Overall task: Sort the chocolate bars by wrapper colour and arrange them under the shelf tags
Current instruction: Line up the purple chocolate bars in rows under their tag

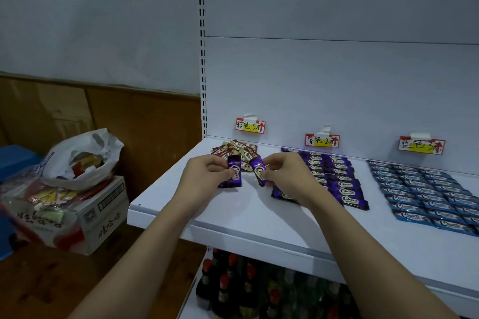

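On the white shelf (233, 215), front left: both hands work just before the brown-and-gold pile.
Left hand (204, 173): fingers curled round a purple Choco bar (234, 172), gripping it at its left edge; the bar lies on or just above the shelf.
Right hand (287, 176): thumb and fingers pinch a second purple bar (259, 172), tilted, its lower end near the shelf.
Purple block (334, 179): rows already laid under the middle tag (322, 140), to the right of the held bars.
Blue block (427, 197): tidy rows under the right tag (421, 147).
Brown bars (237, 153): a loose heap under the left tag (250, 125), not yet squared.
Step in hand, judged: two purple strays are being taken out of the brown zone.
Doing it well: carry both rightward clear of the heap, turn them logo-up and parallel with the existing rows, then butt them against the block's near edge without nudging neighbours.
Legible writing: "Choco" on purple and blue wrappers.
Tags: handwritten characters with a yellow band and red arrow; exact reading uncertain.
Beside the shelf: a cardboard box (103, 212) with printed characters, under a white plastic bag (83, 158).
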